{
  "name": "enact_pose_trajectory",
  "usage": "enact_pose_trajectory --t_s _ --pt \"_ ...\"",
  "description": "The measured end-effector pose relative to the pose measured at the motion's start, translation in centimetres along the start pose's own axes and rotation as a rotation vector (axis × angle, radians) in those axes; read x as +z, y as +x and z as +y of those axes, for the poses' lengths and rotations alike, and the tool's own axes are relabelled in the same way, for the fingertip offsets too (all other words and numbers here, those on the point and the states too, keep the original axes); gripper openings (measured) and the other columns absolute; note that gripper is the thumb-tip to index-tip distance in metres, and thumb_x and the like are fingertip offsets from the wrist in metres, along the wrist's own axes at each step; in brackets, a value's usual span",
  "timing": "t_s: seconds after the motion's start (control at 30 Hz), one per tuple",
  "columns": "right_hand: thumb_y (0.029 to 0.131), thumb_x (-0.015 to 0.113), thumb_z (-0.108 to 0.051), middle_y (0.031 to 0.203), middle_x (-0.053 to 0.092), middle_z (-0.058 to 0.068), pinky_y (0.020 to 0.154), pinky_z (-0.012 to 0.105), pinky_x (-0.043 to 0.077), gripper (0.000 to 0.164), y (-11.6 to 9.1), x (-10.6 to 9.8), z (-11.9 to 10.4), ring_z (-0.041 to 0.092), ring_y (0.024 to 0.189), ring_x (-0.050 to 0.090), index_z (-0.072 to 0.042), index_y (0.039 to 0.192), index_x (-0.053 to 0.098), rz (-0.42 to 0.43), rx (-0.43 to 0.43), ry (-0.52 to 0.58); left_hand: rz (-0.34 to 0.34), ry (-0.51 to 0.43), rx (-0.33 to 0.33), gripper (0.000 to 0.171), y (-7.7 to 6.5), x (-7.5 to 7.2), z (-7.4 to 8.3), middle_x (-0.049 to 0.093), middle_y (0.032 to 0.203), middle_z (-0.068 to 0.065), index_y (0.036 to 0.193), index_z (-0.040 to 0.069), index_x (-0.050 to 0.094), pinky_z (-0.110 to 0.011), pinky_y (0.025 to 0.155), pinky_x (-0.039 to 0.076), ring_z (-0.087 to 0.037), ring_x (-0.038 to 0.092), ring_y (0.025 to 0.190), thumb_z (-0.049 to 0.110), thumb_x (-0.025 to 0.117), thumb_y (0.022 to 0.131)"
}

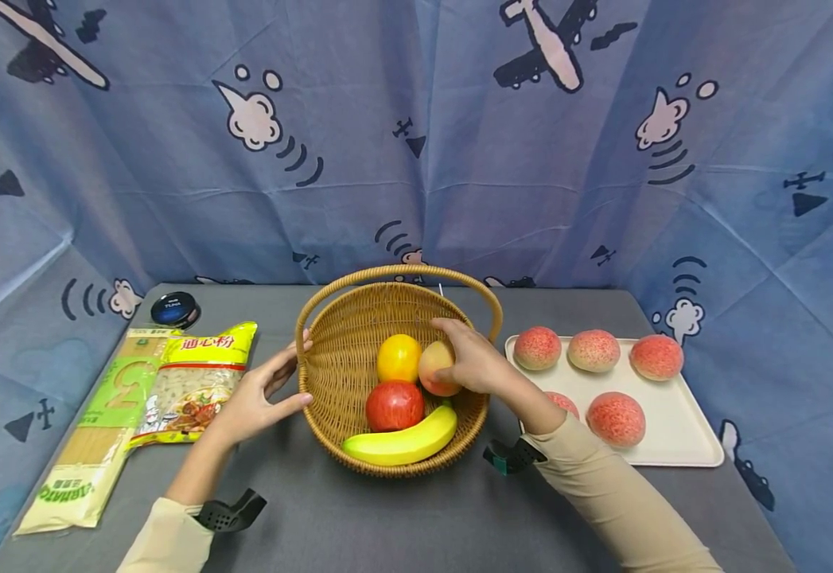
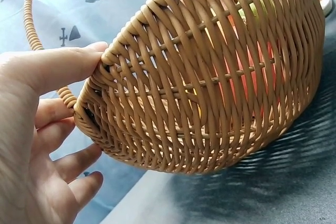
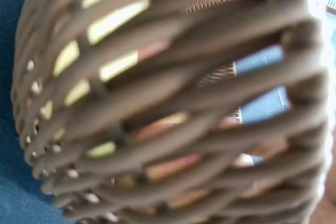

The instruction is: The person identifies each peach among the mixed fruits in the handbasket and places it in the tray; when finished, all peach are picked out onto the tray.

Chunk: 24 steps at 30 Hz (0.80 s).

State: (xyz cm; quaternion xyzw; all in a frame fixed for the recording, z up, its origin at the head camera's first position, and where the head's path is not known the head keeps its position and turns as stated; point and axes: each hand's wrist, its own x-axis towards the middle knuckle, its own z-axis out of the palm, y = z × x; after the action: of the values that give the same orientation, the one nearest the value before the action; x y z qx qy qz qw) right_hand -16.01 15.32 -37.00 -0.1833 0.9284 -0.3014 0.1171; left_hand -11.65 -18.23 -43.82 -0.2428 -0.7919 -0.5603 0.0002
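A wicker basket (image 1: 340,382) with a tall handle stands in the middle of the table, its opening tilted towards me. Inside lie an orange (image 1: 398,358), a red apple (image 1: 394,407), a banana (image 1: 402,444) and a yellow-red peach (image 1: 430,368). My left hand (image 1: 254,402) holds the basket's left rim by the handle's foot; in the left wrist view the thumb and fingers of that hand (image 2: 50,124) lie on either side of it. Reaching over the right rim, my right hand (image 1: 476,362) grips the peach. In the right wrist view the basket's weave (image 3: 173,98) hides most of the fruit.
To the right, a cream tray (image 1: 681,446) carries several pink speckled peach-like pieces (image 1: 616,419), partly behind the right forearm. On the left lie a noodle pack (image 1: 94,430), a yellow pasta bag (image 1: 197,382) and a dark round tin (image 1: 175,309). A patterned curtain (image 1: 359,159) backs the table.
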Motion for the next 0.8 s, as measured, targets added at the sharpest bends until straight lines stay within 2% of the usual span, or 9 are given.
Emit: enact_pose_trajectory --t_s 0.17,0.37,0.57,0.8 --pt "0.075 0.078 -0.018 0.143 0.044 0.018 0.101 0.047 0.043 0.077 0.13 -0.29 0.08 0.032 0.123 0.047 -0.003 0.141 0.041 -0.068 -0.021 -0.025 0.002 -0.001 0.005 0.068 0.03 -0.04 0.12 0.036 0.150 -0.016 0.145 0.008 0.039 -0.013 0.109 0.030 -0.020 0.035 0.137 0.002 0.069 0.084" --pt "0.073 0.077 -0.012 0.144 0.042 0.019 0.090 0.043 0.049 0.077 0.33 -0.57 0.05 0.031 0.114 0.050 -0.003 0.141 0.041 -0.151 -0.024 -0.067 -0.009 0.010 -0.010 0.069 0.01 -0.03 0.36 0.033 0.152 -0.015 0.145 0.008 0.037 -0.011 0.108 0.030 -0.007 0.032 0.137 0.005 0.069 0.085" --pt "0.072 0.079 -0.010 0.141 0.047 0.018 0.096 0.044 0.047 0.075 0.35 -0.76 0.11 0.032 0.120 0.049 -0.002 0.138 0.045 -0.175 -0.019 -0.094 -0.012 0.007 -0.005 0.068 0.03 0.02 0.43 0.031 0.153 -0.016 0.145 0.007 0.037 -0.011 0.107 0.030 -0.001 0.030 0.137 0.005 0.069 0.085" --pt "0.069 0.082 -0.013 0.124 0.060 0.013 0.086 0.038 0.051 0.064 0.43 -0.85 0.40 0.027 0.104 0.055 -0.005 0.128 0.057 -0.200 -0.075 -0.109 -0.006 0.008 0.004 0.068 0.08 0.05 0.32 0.032 0.152 -0.016 0.145 0.008 0.038 -0.011 0.108 0.030 -0.001 0.031 0.137 0.004 0.069 0.084"
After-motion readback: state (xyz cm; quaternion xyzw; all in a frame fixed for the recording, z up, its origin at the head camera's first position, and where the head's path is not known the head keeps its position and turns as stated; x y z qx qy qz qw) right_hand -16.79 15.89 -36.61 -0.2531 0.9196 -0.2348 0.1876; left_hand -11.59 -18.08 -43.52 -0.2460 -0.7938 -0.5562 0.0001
